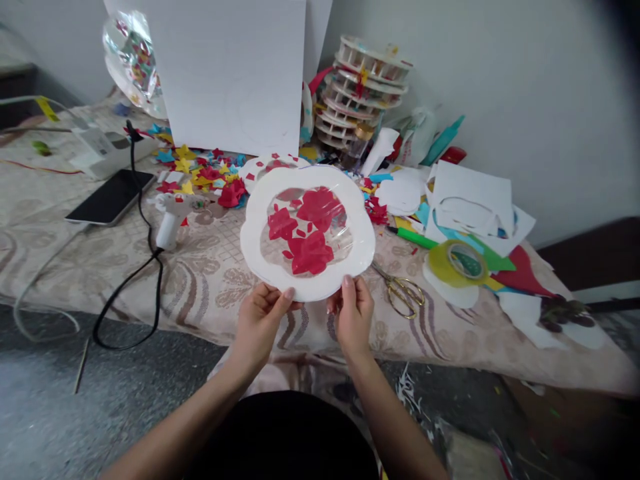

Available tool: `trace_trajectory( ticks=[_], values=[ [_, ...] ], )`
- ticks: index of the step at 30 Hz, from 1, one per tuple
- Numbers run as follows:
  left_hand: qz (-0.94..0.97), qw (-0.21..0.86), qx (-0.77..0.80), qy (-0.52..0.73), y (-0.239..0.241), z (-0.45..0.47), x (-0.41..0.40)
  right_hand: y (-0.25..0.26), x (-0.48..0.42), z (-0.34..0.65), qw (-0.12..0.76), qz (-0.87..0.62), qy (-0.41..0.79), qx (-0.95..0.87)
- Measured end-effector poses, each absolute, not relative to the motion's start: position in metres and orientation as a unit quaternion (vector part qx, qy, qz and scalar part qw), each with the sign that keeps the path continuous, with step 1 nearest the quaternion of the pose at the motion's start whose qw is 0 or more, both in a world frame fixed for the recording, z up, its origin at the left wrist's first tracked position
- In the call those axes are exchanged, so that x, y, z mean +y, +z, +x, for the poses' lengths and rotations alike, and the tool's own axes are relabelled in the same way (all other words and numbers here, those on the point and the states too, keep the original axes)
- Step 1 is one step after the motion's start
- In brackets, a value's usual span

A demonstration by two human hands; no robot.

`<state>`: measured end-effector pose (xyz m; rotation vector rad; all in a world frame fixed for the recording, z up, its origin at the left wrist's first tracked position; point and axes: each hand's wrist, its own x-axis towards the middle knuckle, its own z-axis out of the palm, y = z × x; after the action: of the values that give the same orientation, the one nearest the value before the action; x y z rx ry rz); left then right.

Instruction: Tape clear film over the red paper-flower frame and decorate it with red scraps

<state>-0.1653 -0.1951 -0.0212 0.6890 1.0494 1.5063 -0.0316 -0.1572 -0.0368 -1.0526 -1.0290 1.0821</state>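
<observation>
A white scalloped paper frame [256, 250] is held up over the table's front part. Its middle is a clear, shiny window with red paper flowers [311, 253] and small red bits in it. My left hand [263, 320] pinches the lower left rim between thumb and fingers. At the lower right rim, my right hand [354, 313] grips the same frame, thumb on top. Gold-handled scissors [404, 295] lie just right of my right hand, blades partly hidden behind the frame.
Left of the frame are a white glue gun [171, 223] with a black cord and a phone [111, 197]. Coloured paper stars [200, 172] lie behind, before a white board [233, 73]. A tiered rack [367, 87] stands at the back. Yellow tape [457, 262] and paper scraps sit right.
</observation>
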Motion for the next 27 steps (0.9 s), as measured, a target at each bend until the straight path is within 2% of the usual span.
trace_trajectory(
  ticks=[5, 12, 21, 27],
  values=[
    [0.258, 0.572, 0.443, 0.64, -0.0177, -0.165, -0.1944, -0.0372, -0.1585, -0.0298, 0.612, -0.417, 0.514, -0.433],
    [0.225, 0.589, 0.436, 0.642, -0.0196, -0.1596, -0.1975, -0.0344, -0.1548, -0.0287, 0.594, -0.468, 0.468, -0.457],
    [0.177, 0.605, 0.431, 0.646, -0.0203, -0.1602, -0.1986, -0.0359, -0.1537, -0.0251, 0.575, -0.414, 0.588, -0.39],
    [0.169, 0.611, 0.423, 0.648, -0.0211, -0.1579, -0.2004, -0.0387, -0.1545, -0.0267, 0.573, -0.442, 0.551, -0.416]
  ],
)
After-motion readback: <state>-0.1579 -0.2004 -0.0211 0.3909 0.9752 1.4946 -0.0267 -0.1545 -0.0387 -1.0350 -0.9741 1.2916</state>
